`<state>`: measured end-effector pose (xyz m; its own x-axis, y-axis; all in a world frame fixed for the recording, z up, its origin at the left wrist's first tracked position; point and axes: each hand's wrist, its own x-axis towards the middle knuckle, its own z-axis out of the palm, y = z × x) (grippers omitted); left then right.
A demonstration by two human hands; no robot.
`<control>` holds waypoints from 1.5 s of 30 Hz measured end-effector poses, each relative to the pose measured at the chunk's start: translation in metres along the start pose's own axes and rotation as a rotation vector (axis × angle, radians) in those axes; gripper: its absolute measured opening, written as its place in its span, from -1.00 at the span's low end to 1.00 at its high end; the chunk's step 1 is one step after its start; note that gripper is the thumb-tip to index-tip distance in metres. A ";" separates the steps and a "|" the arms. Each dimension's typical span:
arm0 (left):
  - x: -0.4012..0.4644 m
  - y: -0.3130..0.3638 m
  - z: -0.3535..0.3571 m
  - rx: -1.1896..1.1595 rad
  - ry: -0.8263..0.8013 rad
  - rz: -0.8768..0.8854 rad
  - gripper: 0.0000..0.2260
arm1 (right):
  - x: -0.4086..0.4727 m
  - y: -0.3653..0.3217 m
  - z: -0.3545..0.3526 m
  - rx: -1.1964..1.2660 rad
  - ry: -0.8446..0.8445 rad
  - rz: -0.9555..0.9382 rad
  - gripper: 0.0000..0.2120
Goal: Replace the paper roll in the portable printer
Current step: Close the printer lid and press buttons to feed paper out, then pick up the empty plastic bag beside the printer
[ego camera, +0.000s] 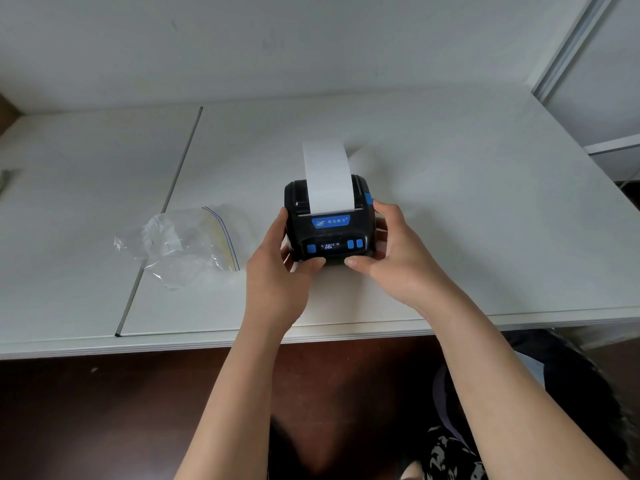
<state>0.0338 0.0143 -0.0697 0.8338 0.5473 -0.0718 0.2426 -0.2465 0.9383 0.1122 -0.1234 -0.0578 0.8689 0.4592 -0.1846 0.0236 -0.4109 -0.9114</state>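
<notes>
On the white table (450,202), both hands clasp the printer (329,230) between them.

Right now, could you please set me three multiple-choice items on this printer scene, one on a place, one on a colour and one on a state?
1. Where does the clear zip bag lie relative to the printer?
A. To its left on the table
B. Behind it
C. On top of it

2. What colour are the printer's buttons?
A. Red
B. Blue
C. Green

3. What is the state of the paper strip?
A. Crumpled on the table
C. Sealed inside the bag
B. Sticking up out of the printer's slot

Key: 1 A, the bag rests on the white table left of the printer. 2 B, the front buttons are blue against the black body. 3 B, the white strip rises from the slot while the left hand and right hand grip the printer's sides.
</notes>
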 end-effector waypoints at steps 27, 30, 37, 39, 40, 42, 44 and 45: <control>-0.015 -0.023 -0.078 0.748 0.115 -0.154 -0.29 | -0.034 -0.065 0.055 0.036 0.293 -0.369 -0.59; -0.014 -0.032 -0.084 0.738 0.167 -0.027 -0.41 | -0.033 -0.064 0.062 0.001 0.205 -0.364 -0.59; -0.016 -0.025 -0.088 0.527 0.427 0.044 -0.64 | -0.037 -0.062 0.063 0.018 0.150 -0.345 -0.60; -0.019 -0.012 -0.088 0.367 0.474 0.085 -0.72 | -0.043 -0.064 0.059 0.047 0.150 -0.327 -0.63; -0.022 -0.005 -0.086 0.241 0.479 0.082 -0.79 | -0.046 -0.063 0.056 0.064 0.147 -0.314 -0.65; -0.032 0.011 -0.078 -0.063 0.437 0.038 -0.88 | -0.056 -0.062 0.047 0.099 0.146 -0.280 -0.70; -0.048 0.026 -0.066 -0.296 0.345 -0.015 -0.88 | -0.070 -0.057 0.035 0.124 0.151 -0.251 -0.74; -0.056 0.034 -0.058 -0.402 0.270 -0.031 -0.90 | -0.078 -0.054 0.028 0.135 0.156 -0.240 -0.73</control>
<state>-0.0332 0.0216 -0.0146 0.6583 0.7503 -0.0610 0.0099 0.0724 0.9973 0.0292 -0.1152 -0.0047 0.9120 0.4001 0.0903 0.1800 -0.1926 -0.9646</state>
